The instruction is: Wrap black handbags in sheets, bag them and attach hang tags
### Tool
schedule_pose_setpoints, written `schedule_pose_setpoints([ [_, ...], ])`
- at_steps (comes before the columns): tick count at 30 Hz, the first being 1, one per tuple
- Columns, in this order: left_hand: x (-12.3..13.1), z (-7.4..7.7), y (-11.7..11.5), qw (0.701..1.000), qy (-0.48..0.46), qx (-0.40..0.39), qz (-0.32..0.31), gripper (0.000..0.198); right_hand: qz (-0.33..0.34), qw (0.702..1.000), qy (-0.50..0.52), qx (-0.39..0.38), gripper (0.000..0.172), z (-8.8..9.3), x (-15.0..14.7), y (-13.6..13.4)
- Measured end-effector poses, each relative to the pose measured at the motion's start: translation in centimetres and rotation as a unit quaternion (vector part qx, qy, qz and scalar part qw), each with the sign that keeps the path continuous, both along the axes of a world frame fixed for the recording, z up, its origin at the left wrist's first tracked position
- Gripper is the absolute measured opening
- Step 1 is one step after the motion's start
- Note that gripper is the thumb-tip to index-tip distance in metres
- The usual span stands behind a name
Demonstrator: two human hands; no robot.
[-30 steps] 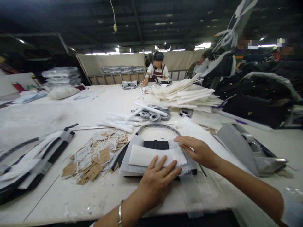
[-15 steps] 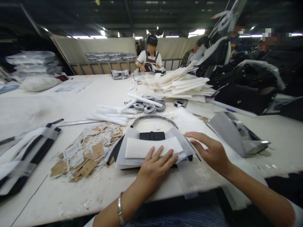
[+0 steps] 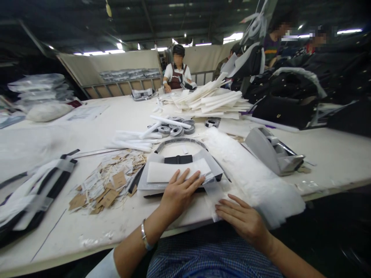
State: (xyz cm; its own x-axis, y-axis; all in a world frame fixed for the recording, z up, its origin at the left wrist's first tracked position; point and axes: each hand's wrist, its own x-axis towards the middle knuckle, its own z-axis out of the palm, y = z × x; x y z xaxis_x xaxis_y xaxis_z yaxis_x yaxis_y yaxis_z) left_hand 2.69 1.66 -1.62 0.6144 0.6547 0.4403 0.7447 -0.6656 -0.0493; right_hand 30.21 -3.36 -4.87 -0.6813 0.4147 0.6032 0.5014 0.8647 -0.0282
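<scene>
The black handbag (image 3: 178, 159) lies on the table (image 3: 95, 231), a white foam pad (image 3: 160, 172) across its front. The left hand (image 3: 179, 193) rests on the pad's lower right part, fingers extended and slightly spread, gripping nothing; the bag is beneath and beyond those fingertips. To the bag's near right, the right hand's (image 3: 245, 218) fingers are nearly straight, at a strip of clear film (image 3: 212, 195); whether they pinch it, I cannot tell. Left of the bag lie cardboard tags (image 3: 108, 197).
</scene>
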Motion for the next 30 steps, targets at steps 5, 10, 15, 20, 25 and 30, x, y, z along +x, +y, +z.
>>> schedule_pose_setpoints([
  [5, -0.2, -0.3, 0.0, 1.0, 0.009, -0.004, 0.006, 0.057, 0.02, 0.998, 0.048, -0.025, 0.027, 0.5, -0.5, -1.5],
  [10, -0.1, -0.3, -0.1, 1.0, 0.007, -0.017, 0.016, 0.06, 0.027, 0.998, 0.05, -0.039, 0.032, -0.5, -0.3, -4.2],
  [15, 0.0, -0.3, -0.2, 1.0, 0.0, -0.027, 0.016, 0.056, 0.035, 0.997, 0.036, -0.052, 0.026, -0.8, 0.1, -5.1],
  [20, 0.0, -0.4, -0.1, 1.0, -0.007, -0.027, 0.01, 0.053, 0.016, 0.994, 0.091, -0.057, 0.019, 3.2, 0.3, -1.8],
  [25, 0.1, -0.4, -0.1, 1.0, -0.018, -0.019, 0.014, 0.049, -0.08, 0.992, 0.093, 0.007, 0.047, 6.0, -1.5, 4.8],
  [30, 0.1, -0.7, -0.2, 1.0, -0.022, -0.005, 0.012, 0.047, 0.0, 0.998, 0.049, 0.024, 0.035, 5.4, -2.8, 7.4],
])
